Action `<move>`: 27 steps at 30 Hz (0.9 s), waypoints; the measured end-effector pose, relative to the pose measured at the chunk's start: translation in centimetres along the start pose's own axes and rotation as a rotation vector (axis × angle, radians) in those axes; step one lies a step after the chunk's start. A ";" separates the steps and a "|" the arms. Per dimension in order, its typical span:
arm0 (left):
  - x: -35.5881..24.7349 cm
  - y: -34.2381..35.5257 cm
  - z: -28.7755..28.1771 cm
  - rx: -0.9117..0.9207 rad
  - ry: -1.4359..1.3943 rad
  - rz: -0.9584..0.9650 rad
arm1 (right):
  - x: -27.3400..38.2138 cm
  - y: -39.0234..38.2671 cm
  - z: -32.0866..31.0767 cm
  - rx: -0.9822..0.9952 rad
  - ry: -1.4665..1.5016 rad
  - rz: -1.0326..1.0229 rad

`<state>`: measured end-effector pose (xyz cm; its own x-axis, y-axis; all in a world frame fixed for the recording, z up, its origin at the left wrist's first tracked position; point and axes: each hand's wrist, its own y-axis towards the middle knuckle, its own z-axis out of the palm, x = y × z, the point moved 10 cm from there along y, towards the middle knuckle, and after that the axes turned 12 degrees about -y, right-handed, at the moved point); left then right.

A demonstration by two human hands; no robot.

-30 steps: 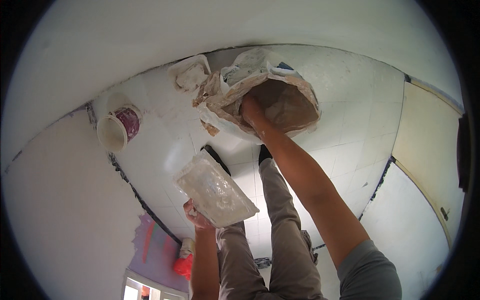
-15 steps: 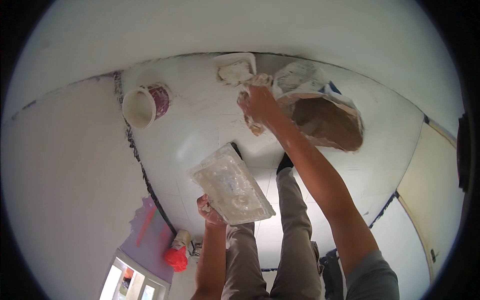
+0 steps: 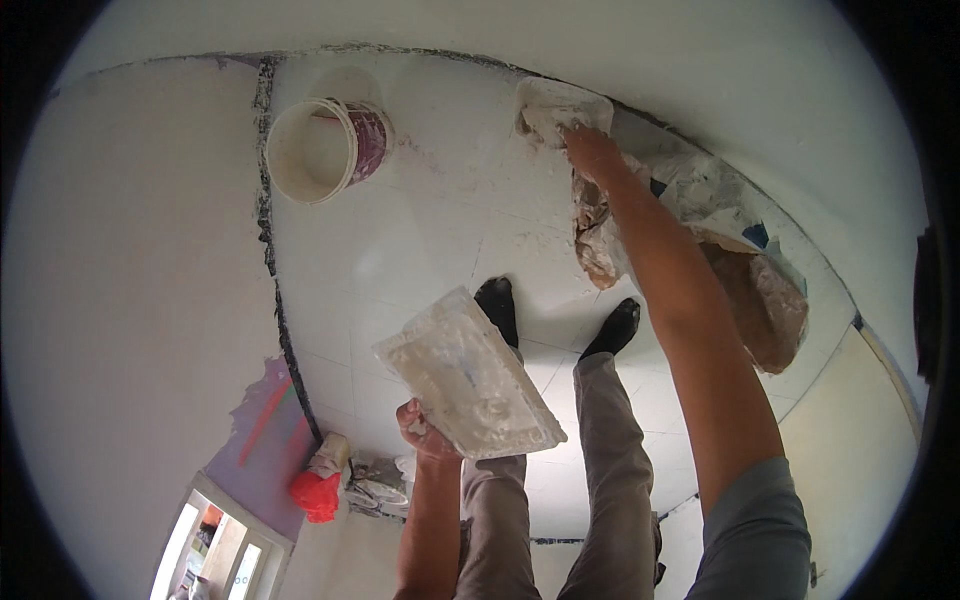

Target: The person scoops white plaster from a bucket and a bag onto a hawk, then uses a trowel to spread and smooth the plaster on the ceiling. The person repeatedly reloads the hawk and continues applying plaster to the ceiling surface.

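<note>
My left hand [image 3: 428, 432] is closed on a rectangular plaster-smeared tray [image 3: 470, 375], gripping its near left side and holding it tilted above the floor, before my legs. What its fingers do under the tray is hidden. Far off to the right, my right arm stretches out, and my right hand [image 3: 595, 155] is closed at a white tub [image 3: 600, 100] with pale plaster [image 3: 545, 122] in it. Its fingers bend down at the tub's near edge; what they hold, if anything, is hidden. Just below that hand lies a crumpled, plaster-stained brown paper bag [image 3: 592, 240].
A white and maroon bucket [image 3: 352, 150] stands at the far left by the wall. Right of my arm sits an open brown sack [image 3: 780, 310] with crumpled plastic [image 3: 705, 190] behind it. A red bag [image 3: 316, 496] lies at the near left. My socked feet [image 3: 612, 325] stand on white tiles.
My right hand has moved from above the paper bag to the white tub. The view has shifted, bringing both feet into sight. My left hand still holds the tray.
</note>
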<state>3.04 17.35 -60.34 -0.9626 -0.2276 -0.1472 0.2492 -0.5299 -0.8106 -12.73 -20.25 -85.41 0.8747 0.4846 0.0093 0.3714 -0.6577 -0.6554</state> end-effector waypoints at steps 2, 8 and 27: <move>0.3 -0.2 0.0 -0.010 0.013 -0.013 | -1.2 -0.4 -1.5 -0.059 0.016 0.019; 1.2 -1.1 1.4 0.024 0.032 -0.079 | -5.0 -5.6 -6.9 -0.109 0.263 0.063; 6.0 -6.0 2.7 0.142 0.134 -0.181 | -15.8 -45.6 -11.3 -0.677 0.265 0.135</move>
<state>-3.95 16.94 -54.80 -0.9960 -0.0139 -0.0886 0.0755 -0.6635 -0.7444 -39.98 -4.42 -47.16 0.9404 0.2749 0.2001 0.2909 -0.9552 -0.0547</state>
